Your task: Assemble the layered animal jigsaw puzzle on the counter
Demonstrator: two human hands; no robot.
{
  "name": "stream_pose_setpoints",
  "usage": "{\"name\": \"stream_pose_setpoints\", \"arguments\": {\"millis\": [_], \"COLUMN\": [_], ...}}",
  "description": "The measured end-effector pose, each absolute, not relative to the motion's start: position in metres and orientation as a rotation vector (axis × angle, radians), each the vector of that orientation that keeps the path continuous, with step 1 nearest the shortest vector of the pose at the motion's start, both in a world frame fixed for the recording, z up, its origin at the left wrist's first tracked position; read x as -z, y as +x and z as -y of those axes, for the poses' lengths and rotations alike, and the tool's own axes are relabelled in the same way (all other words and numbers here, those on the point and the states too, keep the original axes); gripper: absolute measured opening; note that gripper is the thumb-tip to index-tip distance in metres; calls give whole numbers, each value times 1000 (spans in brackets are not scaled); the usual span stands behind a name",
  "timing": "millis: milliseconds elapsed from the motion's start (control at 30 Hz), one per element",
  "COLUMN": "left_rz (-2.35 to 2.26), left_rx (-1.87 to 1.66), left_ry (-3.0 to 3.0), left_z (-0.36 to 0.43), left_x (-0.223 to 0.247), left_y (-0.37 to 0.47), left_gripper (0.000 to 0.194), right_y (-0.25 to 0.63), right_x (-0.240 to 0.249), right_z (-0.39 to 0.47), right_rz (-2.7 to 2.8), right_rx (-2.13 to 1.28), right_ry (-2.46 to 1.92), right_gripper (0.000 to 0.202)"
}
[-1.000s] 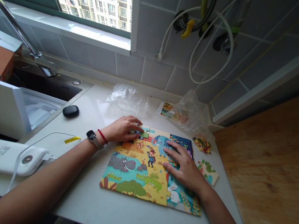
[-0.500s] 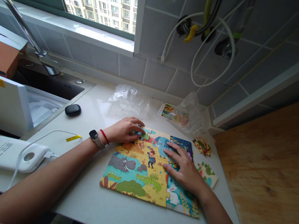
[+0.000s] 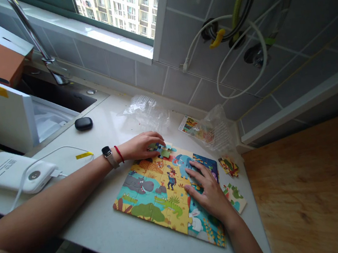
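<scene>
A colourful animal jigsaw puzzle [image 3: 152, 187] lies on the white counter, with a hippo, an elephant and a crocodile in its picture. At its far edge my left hand [image 3: 143, 145] has finger and thumb closed on a puzzle piece [image 3: 165, 152], partly green and slightly raised over the board. The fingers partly cover this piece. My right hand [image 3: 208, 192] rests on the right part of the puzzle with its fingers spread, holding nothing. Right of that hand lie loose puzzle pieces [image 3: 229, 166] and a further group of pieces [image 3: 236, 198].
Crumpled clear plastic bags [image 3: 144, 109] and a picture card [image 3: 188, 124] lie behind the puzzle. To the left are a black case [image 3: 83, 124], a white power bank [image 3: 15, 172] with a cable, and a sink [image 3: 54, 92] with boxes. A wooden board [image 3: 316, 189] borders the counter's right side.
The view has shifted very slightly. Both hands stay in nearly the same places, the left at the puzzle's far edge and the right flat on it.
</scene>
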State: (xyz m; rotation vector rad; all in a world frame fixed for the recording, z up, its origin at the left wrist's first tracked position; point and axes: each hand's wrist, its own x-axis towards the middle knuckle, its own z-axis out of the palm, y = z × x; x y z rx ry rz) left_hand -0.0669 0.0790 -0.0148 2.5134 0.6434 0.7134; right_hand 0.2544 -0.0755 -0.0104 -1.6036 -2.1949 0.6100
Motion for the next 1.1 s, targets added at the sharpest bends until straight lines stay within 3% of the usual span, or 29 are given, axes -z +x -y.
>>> {"name": "stream_pose_setpoints", "arguments": {"millis": [433, 1100], "left_rz": [-713, -649], "left_rx": [-637, -641], "left_ry": [2768, 2734], "left_z": [-80, -80], "left_x": [12, 14], "left_y": [-71, -73], "left_gripper": [37, 32], "right_y": [254, 255], "right_x": [10, 11], "right_z": [75, 75], "right_rz": [2181, 2190], "right_rx": [-636, -608], "right_ry": [-1591, -1586], "right_gripper": [47, 45]}}
